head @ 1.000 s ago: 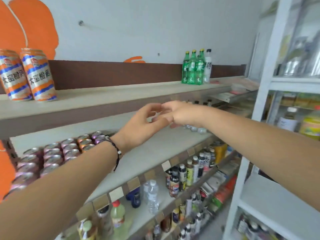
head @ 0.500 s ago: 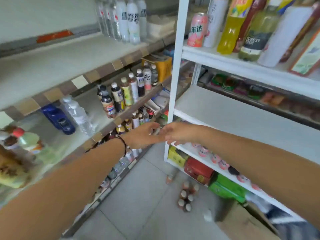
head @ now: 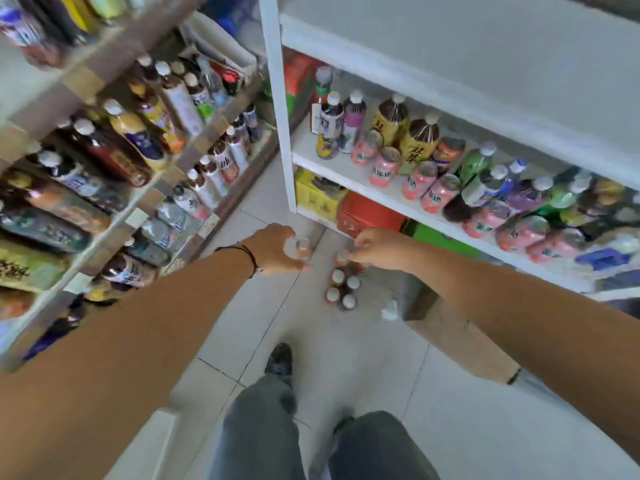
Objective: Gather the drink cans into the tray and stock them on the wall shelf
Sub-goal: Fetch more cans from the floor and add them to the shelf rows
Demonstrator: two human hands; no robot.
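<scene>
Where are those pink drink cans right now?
In the head view, the pink cans stand on a low board of the white shelf unit, on the right, in front of the yellow-labelled bottles and above the red box.

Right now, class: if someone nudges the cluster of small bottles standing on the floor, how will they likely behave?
The small bottles look narrow and upright, so they would probably tip easily. Being round, a fallen one would likely roll on the smooth tiled floor. They stand packed together, so one might knock over its neighbours.
</scene>
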